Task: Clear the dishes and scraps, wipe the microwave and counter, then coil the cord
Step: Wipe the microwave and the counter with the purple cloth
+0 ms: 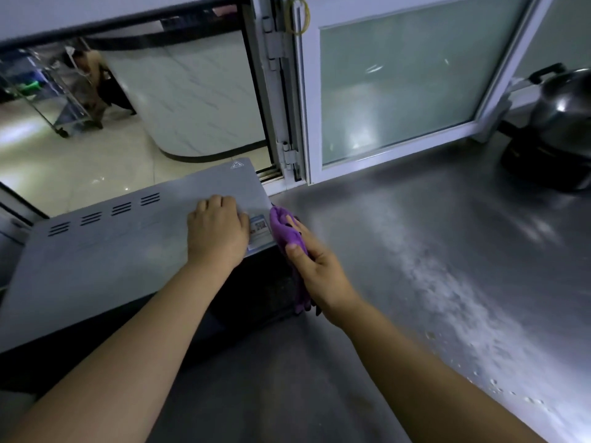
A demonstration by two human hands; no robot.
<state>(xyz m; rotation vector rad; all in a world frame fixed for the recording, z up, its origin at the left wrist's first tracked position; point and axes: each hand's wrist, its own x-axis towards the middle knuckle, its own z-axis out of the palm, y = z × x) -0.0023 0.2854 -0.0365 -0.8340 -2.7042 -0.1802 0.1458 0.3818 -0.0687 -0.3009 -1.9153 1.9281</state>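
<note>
1. In the head view we see the grey metal microwave (121, 247) at the left of the brushed stainless-steel counter (399, 251), its vented top towards us and its dark right side wall facing the open counter.
2. Our left hand (217, 231) rests knuckles-up on the microwave's top near the right edge, just beside a small blue-and-white sticker (259, 230); its fingers are bent, and we cannot tell whether they hold anything or only press down to steady the box.
3. Our right hand (315, 266) pinches the crumpled purple cleaning cloth (287, 233) between thumb and fingers, holding it against the microwave's upper right corner, with the cloth's tail hanging down the dark side wall.
4. We judge the step in hand to be wiping the microwave, now at its right side; we see no dishes or scraps on the counter in view, and the cord is not visible.
5. The counter carries a pale wet or dusty streak (447, 282) running towards us at the right, so we think it is not yet wiped.
6. The next move, in our judgement, calls for drawing the cloth down the side wall while the left hand braces the top.
7. Behind stand a white-framed frosted window (399, 87) and, far right, a steel lidded pot (563, 107) on a dark base.
</note>
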